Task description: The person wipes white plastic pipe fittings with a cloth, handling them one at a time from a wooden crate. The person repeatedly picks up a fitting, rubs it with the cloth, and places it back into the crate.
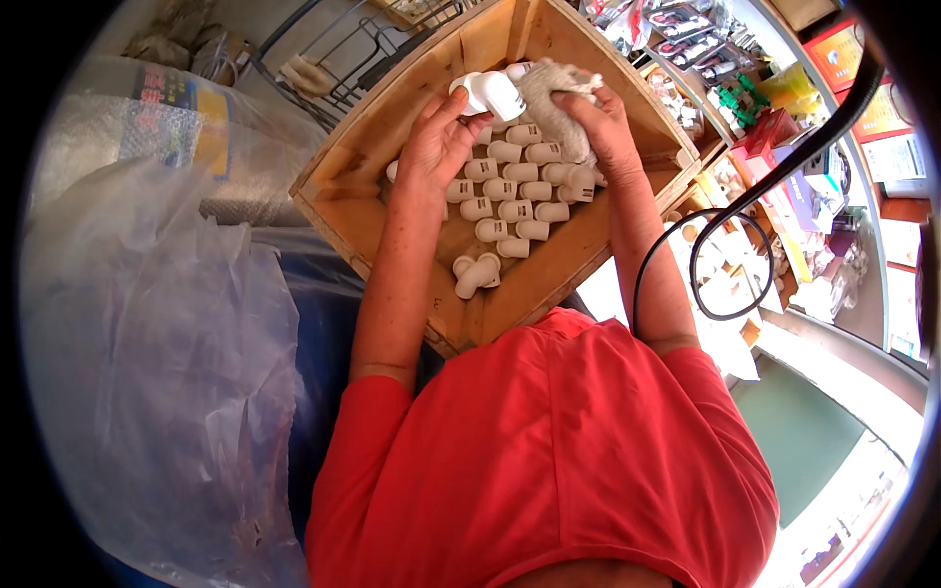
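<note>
Above a wooden box (358, 220), my left hand (441, 139) grips a white plastic elbow pipe fitting (496, 96) between thumb and fingers. Beside it, on the right, my right hand (603, 125) is closed on a crumpled greyish-white cloth (552, 110), which comes close to the fitting; whether they touch I cannot tell. Below both hands, several more white elbow fittings (515, 211) lie in rough rows on the box floor. A small cluster of fittings (477, 275) sits apart, toward the near corner. The cloth hides part of the far fittings.
Clear plastic sheeting (157, 343) and a wrapped roll (127, 122) stand to the left. A black wire rack (323, 59) is behind the box. Shelves on the right hold packaged goods (686, 39) and more white fittings (725, 269). A black cable (784, 157) hangs at the right.
</note>
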Motion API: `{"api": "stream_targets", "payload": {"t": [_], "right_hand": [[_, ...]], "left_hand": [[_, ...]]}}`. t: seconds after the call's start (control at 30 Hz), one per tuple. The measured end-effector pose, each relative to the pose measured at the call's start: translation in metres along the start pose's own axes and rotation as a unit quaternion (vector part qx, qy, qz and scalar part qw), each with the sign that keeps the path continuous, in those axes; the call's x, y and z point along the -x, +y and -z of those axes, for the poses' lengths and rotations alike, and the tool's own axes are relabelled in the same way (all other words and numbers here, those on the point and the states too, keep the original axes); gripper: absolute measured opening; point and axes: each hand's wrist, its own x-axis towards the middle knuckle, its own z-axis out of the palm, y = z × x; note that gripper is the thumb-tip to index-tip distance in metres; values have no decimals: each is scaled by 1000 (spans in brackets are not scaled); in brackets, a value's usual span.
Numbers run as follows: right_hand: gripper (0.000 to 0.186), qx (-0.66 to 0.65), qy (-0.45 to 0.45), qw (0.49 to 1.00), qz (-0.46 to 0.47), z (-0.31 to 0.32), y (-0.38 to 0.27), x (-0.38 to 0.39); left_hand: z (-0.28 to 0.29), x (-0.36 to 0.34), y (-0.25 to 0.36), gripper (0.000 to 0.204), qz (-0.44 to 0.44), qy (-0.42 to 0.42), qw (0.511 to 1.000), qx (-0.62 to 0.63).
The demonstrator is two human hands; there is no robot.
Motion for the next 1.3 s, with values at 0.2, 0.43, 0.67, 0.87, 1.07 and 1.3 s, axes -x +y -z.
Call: {"api": "stream_targets", "payload": {"t": [0.2,0.43,0.67,0.87,1.07,1.3], "right_hand": [[29,187,28,970,152,5,20,-6],[42,468,-88,821,314,-25,3,13],[38,391,-27,858,331,-25,8,9],[42,461,65,825,321,-40,3,18],[41,537,67,787,296,-43,8,18],[36,580,71,772,250,-20,11,12]], "left_hand": [[-6,-4,-5,33,6,-29,992,-125],[-1,-2,-3,29,-16,125,989,-79],[-13,2,0,28,-29,135,990,-10],[-14,3,-15,19,-20,79,996,-20],[-7,3,-17,24,17,98,995,-19],[-2,-1,-6,30,-30,121,992,32]]}}
